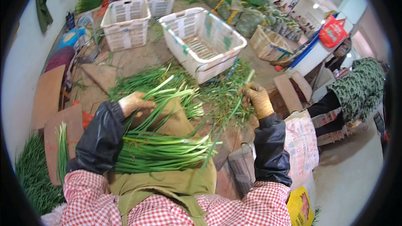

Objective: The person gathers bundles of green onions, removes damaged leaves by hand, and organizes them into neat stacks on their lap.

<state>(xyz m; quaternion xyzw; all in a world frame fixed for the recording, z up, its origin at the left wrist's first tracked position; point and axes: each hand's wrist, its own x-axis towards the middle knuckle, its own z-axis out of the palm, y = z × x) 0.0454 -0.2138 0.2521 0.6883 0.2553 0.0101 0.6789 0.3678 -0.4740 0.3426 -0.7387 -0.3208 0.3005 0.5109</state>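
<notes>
My left hand [136,102] is closed around a few scallions [161,94], their pale ends pointing up and right. My right hand [257,99], in a tan, stained glove, pinches a single scallion [228,121]. Its white end sticks up above the fingers, while the long green leaf trails down toward my lap. A thick bundle of scallions [163,152] lies across the olive apron [176,182] on my lap, white ends to the right. Beyond my hands, another pile of scallions [144,81] rests on the floor, beside scattered green trimmings [224,96].
White plastic crates [201,65] [125,29] stand ahead. Wooden boards [50,96] and dark green leaves [35,180] lie at left. A printed sack [301,146] and grey basket [243,167] sit by my right arm. A person in camouflage [360,83] bends at right.
</notes>
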